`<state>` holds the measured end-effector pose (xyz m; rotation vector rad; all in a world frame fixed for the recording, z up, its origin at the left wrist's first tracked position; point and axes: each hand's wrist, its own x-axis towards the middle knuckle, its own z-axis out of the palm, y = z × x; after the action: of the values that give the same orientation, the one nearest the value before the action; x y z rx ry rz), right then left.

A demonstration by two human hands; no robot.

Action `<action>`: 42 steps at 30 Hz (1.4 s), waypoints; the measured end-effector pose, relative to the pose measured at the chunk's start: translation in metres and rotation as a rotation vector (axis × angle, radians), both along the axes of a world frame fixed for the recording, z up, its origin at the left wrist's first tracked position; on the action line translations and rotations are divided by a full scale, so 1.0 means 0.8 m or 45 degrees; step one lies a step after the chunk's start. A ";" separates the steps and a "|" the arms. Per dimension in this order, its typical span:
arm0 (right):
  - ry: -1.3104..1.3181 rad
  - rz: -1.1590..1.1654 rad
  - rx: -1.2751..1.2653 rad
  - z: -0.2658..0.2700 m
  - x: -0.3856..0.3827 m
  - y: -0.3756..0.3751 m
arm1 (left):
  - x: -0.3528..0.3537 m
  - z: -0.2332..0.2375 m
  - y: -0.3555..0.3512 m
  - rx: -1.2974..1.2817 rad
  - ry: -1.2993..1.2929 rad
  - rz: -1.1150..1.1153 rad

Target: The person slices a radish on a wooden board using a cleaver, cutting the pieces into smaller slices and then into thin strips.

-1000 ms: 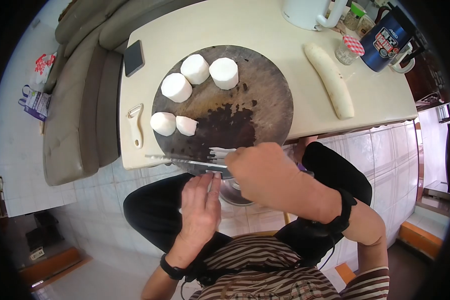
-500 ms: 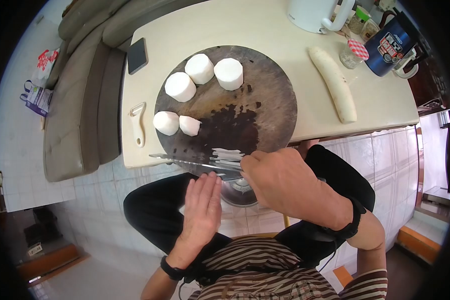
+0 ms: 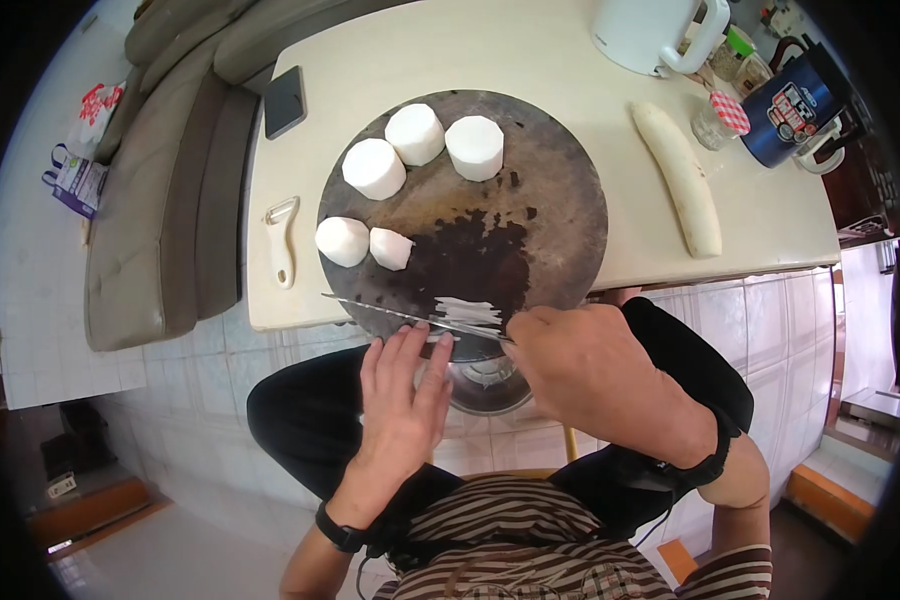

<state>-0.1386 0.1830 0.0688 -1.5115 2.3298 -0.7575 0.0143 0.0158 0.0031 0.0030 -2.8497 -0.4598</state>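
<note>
My right hand [image 3: 585,355] is wrapped around the handle of a kitchen knife [image 3: 395,313], its blade pointing left across the near edge of a round, dark-stained chopping board [image 3: 560,200]. Just below the blade, the outstretched fingers of my left hand [image 3: 402,400] touch the board's edge beside a thin white strip [image 3: 442,338]. Thin-cut radish strips [image 3: 468,312] lie behind the blade. Further back on the board stand three thick white radish chunks [image 3: 374,169], and two smaller radish pieces [image 3: 342,242] sit at the left.
A whole white radish [image 3: 677,180] lies right of the board. Left are a peeler [image 3: 281,243] and a phone [image 3: 285,103]. A white kettle [image 3: 635,35], jars [image 3: 720,120] and a blue flask [image 3: 792,105] stand at the back right. Below the board's edge is a metal bowl [image 3: 492,392].
The left fingers have spread a little and shifted slightly up. My right hand and the knife have moved slightly right; the view has shifted a little too.
</note>
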 end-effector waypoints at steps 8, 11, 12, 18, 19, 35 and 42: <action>0.015 0.027 0.030 0.006 -0.001 0.003 | 0.012 -0.002 -0.003 0.106 0.065 0.048; 0.079 0.021 -0.005 0.001 0.000 0.003 | 0.011 -0.002 -0.001 0.072 0.087 0.032; 0.079 0.025 -0.005 0.001 -0.001 0.003 | 0.010 -0.003 -0.001 0.048 0.095 0.022; 0.033 0.069 0.044 0.007 -0.004 0.002 | 0.012 -0.005 0.000 0.022 0.030 0.043; 0.046 0.077 0.037 0.007 -0.005 0.002 | 0.011 -0.004 0.000 0.023 0.029 0.045; 0.035 0.101 0.102 0.011 -0.009 0.004 | 0.011 -0.002 -0.006 -0.081 0.004 -0.033; 0.002 0.089 0.102 0.008 -0.009 0.004 | 0.008 0.000 -0.006 -0.125 0.028 -0.038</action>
<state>-0.1455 0.1861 0.0752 -1.5508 2.2674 -0.6383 0.0209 0.0109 0.0032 -0.0630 -2.8506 -0.3235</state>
